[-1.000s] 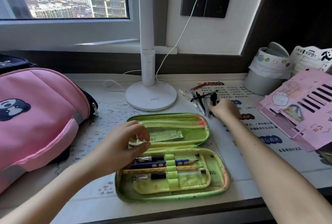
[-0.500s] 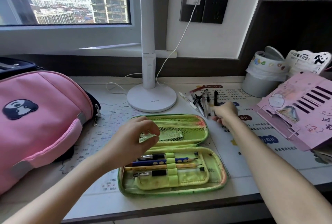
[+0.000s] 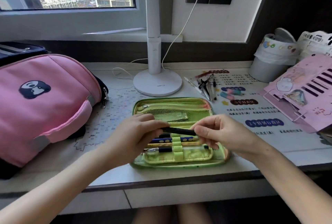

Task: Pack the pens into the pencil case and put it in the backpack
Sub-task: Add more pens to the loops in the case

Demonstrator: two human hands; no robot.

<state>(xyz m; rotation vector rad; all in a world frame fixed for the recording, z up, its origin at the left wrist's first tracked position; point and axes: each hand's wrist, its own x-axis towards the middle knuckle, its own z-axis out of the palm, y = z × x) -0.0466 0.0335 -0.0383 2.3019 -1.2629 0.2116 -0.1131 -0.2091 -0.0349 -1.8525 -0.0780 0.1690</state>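
While the green pencil case (image 3: 179, 133) lies open on the desk (image 3: 161, 175), a black pen (image 3: 179, 131) is held level just above it. One end is pinched by the left hand (image 3: 136, 133), the other by the right hand (image 3: 221, 133), fingers curled narrow. More pens (image 3: 206, 87) lie behind the case; the pink backpack (image 3: 45, 101) is at left.

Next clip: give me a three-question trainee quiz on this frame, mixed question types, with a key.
1. True or false: the green pencil case is zipped shut.
2. The black pen is held by: A) left hand only, B) right hand only, C) both hands.
3. Fill in: loose pens lie on the desk just right of the lamp ____.

Key: 1 false; 2 C; 3 base.
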